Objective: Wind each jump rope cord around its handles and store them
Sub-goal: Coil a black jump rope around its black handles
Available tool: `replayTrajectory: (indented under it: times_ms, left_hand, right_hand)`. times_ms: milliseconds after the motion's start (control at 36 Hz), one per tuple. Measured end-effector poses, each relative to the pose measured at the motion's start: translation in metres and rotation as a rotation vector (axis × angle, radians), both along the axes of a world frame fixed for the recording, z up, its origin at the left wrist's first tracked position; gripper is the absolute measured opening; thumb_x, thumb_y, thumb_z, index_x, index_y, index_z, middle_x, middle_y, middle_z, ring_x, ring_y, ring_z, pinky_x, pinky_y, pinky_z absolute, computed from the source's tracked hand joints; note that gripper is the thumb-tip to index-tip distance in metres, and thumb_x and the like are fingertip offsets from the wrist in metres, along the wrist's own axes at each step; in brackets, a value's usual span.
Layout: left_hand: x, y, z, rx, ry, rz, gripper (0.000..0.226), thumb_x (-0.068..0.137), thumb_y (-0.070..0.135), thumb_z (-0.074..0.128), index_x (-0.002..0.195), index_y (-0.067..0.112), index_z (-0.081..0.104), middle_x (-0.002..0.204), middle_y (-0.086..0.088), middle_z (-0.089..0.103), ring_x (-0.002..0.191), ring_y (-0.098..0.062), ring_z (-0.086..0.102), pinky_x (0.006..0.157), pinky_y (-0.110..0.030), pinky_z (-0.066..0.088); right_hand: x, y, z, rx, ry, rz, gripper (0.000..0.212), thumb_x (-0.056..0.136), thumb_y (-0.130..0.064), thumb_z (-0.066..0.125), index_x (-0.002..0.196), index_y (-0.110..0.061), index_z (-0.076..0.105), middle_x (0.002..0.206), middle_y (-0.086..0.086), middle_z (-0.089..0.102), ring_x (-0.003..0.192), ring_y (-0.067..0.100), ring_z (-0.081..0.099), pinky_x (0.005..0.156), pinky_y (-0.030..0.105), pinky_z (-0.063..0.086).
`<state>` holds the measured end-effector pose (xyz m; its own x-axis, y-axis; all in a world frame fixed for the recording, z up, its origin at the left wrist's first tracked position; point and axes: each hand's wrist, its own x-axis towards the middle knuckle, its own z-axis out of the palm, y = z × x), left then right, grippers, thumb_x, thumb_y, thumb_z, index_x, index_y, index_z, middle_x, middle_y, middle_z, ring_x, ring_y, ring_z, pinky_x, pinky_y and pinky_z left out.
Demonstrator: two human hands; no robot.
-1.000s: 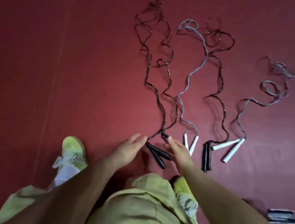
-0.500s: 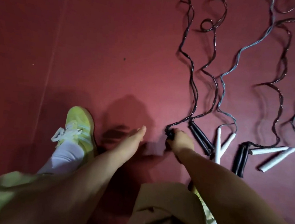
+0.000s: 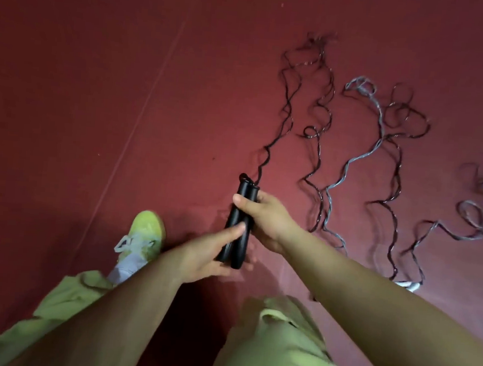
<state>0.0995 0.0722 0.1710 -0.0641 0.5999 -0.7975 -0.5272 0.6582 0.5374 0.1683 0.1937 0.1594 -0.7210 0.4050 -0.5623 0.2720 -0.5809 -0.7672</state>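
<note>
No readable text anywhere in view.

The black handles (image 3: 238,226), the cords on the red floor (image 3: 97,85), the yellow-green shoe (image 3: 146,233) and the clothing carry no lettering, brand mark, number or sign that can be made out; any small print there may be is too blurred to tell.

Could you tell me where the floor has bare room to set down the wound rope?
Bare red floor lies left of the black cord and beyond the yellow shoe. Right of the black handles, cords crowd the floor.
</note>
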Motion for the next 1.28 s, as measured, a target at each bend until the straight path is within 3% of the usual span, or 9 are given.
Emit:
replayTrajectory:
  times_ms: [194, 306, 389, 472, 611, 750, 889, 1056, 1278]
  left_hand:
    - [0.005, -0.026, 0.105, 0.165, 0.012, -0.058, 0.044, 0.073, 0.048, 0.056, 0.087, 0.007, 0.064, 0.071, -0.007, 0.064, 0.059, -0.019, 0.061, 0.067, -0.034, 0.053]
    - [0.014, -0.05, 0.146, 0.211, -0.005, -0.084, 0.04, 0.074, 0.044, 0.055, 0.088, 0.008, 0.063, 0.069, -0.005, 0.064, 0.058, -0.018, 0.061, 0.065, -0.033, 0.054]
    - [0.023, -0.07, 0.171, 0.269, -0.074, -0.048, 0.034, 0.075, 0.036, 0.055, 0.093, 0.008, 0.062, 0.067, -0.006, 0.063, 0.055, -0.018, 0.061, 0.061, -0.033, 0.055]
    - [0.032, -0.087, 0.186, 0.324, -0.109, -0.039, 0.03, 0.078, 0.021, 0.066, 0.105, 0.009, 0.06, 0.066, -0.009, 0.063, 0.051, -0.019, 0.061, 0.052, -0.031, 0.055]
    - [0.033, -0.1, 0.188, 0.369, -0.098, -0.058, 0.047, 0.067, 0.027, 0.068, 0.111, 0.014, 0.059, 0.068, -0.01, 0.063, 0.048, -0.02, 0.06, 0.046, -0.028, 0.051]
    - [0.031, -0.093, 0.184, 0.3, 0.13, -0.12, 0.029, 0.078, 0.017, 0.074, 0.096, 0.008, 0.053, 0.071, -0.008, 0.061, 0.052, -0.019, 0.061, 0.052, -0.027, 0.051]
    - [0.028, -0.087, 0.17, 0.211, 0.283, -0.204, 0.005, 0.087, 0.005, 0.057, 0.086, 0.01, 0.054, 0.063, -0.002, 0.058, 0.048, -0.012, 0.057, 0.052, -0.024, 0.048]
    - [0.005, -0.096, 0.17, 0.285, -0.035, -0.062, 0.012, 0.087, 0.004, 0.052, 0.087, 0.004, 0.063, 0.068, -0.008, 0.062, 0.059, -0.019, 0.06, 0.057, -0.033, 0.054]
    - [-0.012, -0.087, 0.158, 0.484, -0.328, 0.169, 0.025, 0.059, 0.018, 0.086, 0.078, 0.01, 0.072, 0.066, -0.004, 0.058, 0.056, -0.016, 0.058, 0.057, -0.038, 0.057]
  right_hand:
    - [0.01, 0.009, 0.113, 0.598, -0.189, 0.123, 0.041, 0.093, -0.053, 0.051, 0.105, -0.014, 0.056, 0.095, 0.0, 0.059, 0.088, 0.017, 0.056, 0.086, 0.04, 0.048]
    - [0.025, 0.004, 0.159, 0.775, 0.025, 0.245, 0.037, 0.103, -0.032, 0.039, 0.134, -0.015, 0.048, 0.126, -0.004, 0.051, 0.114, 0.006, 0.046, 0.086, 0.005, 0.035]
    - [0.033, -0.015, 0.184, 0.85, 0.102, 0.317, 0.039, 0.102, -0.034, 0.04, 0.1, -0.002, 0.062, 0.098, 0.014, 0.059, 0.087, 0.018, 0.053, 0.078, 0.018, 0.041]
    - [0.038, -0.035, 0.193, 0.953, 0.078, 0.336, 0.059, 0.086, -0.056, 0.035, 0.073, 0.0, 0.049, 0.062, -0.005, 0.044, 0.058, 0.011, 0.04, 0.06, 0.031, 0.034]
    - [0.041, -0.06, 0.195, 0.863, -0.16, 0.314, 0.061, 0.097, -0.054, 0.027, 0.066, -0.009, 0.052, 0.047, 0.0, 0.049, 0.047, 0.019, 0.05, 0.06, 0.034, 0.042]
    - [0.041, -0.081, 0.19, 0.953, -0.456, 0.472, 0.07, 0.093, -0.069, 0.02, 0.055, -0.013, 0.043, 0.058, 0.006, 0.046, 0.063, 0.028, 0.048, 0.069, 0.033, 0.039]
    - [0.036, -0.085, 0.185, 0.941, -0.476, 0.549, 0.07, 0.091, -0.071, 0.015, 0.057, -0.014, 0.038, 0.06, 0.005, 0.041, 0.061, 0.024, 0.043, 0.061, 0.031, 0.035]
    - [0.035, -0.061, 0.2, 0.692, -0.183, 0.607, 0.071, 0.098, -0.058, 0.014, 0.07, -0.005, 0.053, 0.054, 0.006, 0.046, 0.039, 0.011, 0.04, 0.041, 0.016, 0.031]
    - [0.017, -0.036, 0.182, 0.749, -0.054, 0.651, 0.073, 0.09, -0.064, 0.007, 0.072, -0.019, 0.062, 0.067, -0.004, 0.06, 0.058, 0.003, 0.048, 0.065, 0.019, 0.034]
